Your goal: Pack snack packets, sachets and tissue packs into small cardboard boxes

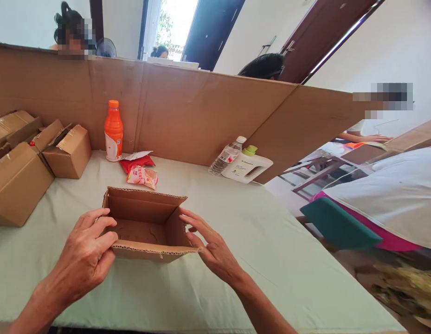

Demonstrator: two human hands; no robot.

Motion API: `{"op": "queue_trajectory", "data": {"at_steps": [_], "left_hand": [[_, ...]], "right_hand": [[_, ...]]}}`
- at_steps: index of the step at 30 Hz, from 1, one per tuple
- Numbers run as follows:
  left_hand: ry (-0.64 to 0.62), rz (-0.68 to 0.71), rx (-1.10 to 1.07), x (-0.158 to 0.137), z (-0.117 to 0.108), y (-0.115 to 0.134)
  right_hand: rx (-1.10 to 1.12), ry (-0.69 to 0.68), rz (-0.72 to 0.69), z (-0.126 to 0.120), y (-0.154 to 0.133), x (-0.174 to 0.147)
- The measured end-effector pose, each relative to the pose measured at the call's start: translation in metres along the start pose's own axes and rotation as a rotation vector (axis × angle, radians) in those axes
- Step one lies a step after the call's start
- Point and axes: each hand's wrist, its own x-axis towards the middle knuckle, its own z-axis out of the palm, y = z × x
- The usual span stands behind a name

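An open cardboard box (142, 250) with a bare inside stands on the cloth-covered table in front of me. My left hand (93, 246) grips its left side, fingers bent over the rim and thumb by the near corner. At the right end, my right hand (211, 246) holds the box's edge with its fingers slightly apart. Just behind the box lie a small pink and white snack packet (143, 176) and a red packet (135, 162). An orange bottle (113, 132) stands upright beyond them.
Several cardboard boxes (20, 185) sit at the left. A clear bottle (227, 157) leans beside a white jug (248, 166) at the back right. A tall cardboard partition (201, 116) runs behind. Other people are beyond it; a teal stool (340, 225) stands right of the table.
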Motion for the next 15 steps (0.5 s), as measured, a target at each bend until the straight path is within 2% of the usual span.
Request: {"op": "queue_trajectory", "data": {"at_steps": [4,6,8,11,15], "left_hand": [[0.042,-0.033,-0.067,-0.007,0.004,0.004],[0.065,-0.039,-0.091,-0.009,0.006,0.006],[0.088,-0.05,-0.105,-0.007,0.008,0.007],[0.097,-0.052,-0.107,-0.004,0.009,0.005],[0.085,-0.004,-0.053,-0.006,0.01,-0.001]], "right_hand": [[0.08,0.225,0.195,-0.018,0.016,0.023],[0.006,0.26,0.278,-0.019,0.034,0.048],[-0.096,0.161,0.299,-0.01,0.056,0.082],[-0.197,0.0,0.282,0.02,0.087,0.144],[-0.277,-0.19,0.21,0.065,0.107,0.218]]}}
